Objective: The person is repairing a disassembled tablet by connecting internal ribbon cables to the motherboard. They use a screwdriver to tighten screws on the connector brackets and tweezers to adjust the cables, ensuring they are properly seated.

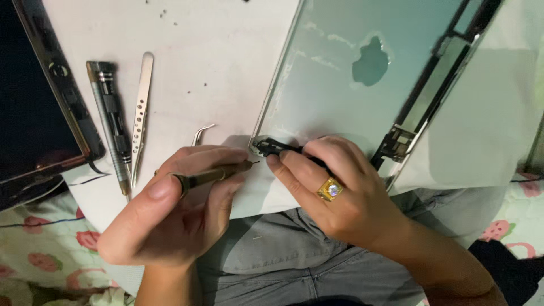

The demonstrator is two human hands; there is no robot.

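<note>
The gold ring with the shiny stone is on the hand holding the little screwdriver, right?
Not quite. In the head view the gold ring is on the right hand, which presses a black part at the metal case's corner. The left hand holds the little screwdriver.

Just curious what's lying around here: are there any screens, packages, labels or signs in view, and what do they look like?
Detached screen panel: left edge, lying tilted; dark glossy glass with a thin metallic frame.
Tablet back shell: upper middle to right, open side up; silvery grey metal, rounded corner, a cut-out emblem shape in it.
No packages, labels or signs are visible.
</note>
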